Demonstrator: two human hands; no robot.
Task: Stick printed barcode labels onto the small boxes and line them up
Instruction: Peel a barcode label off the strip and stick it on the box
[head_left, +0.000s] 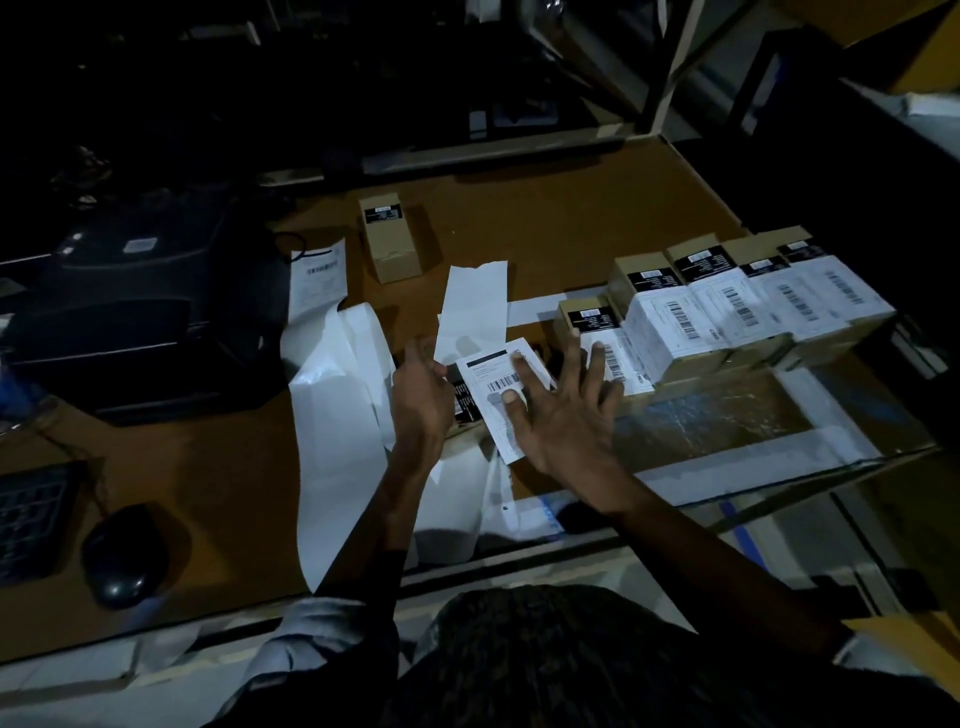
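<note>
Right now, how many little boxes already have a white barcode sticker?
5: four in the far row, one nearer. The right hand presses another label on; its box is mostly hidden.

Both forearms bare, no gloves, rings or watch visible. Left sleeve (332, 631) pale grey-blue, pushed up near the elbow. Right sleeve (862, 657) same pale fabric, only a sliver showing. Dark patterned garment (545, 654) over the torso.

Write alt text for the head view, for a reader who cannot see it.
A person's right hand presses a barcode label flat onto a small box, which the left hand steadies. To the right stands a row of labelled boxes; one unlabelled box sits apart.
</note>
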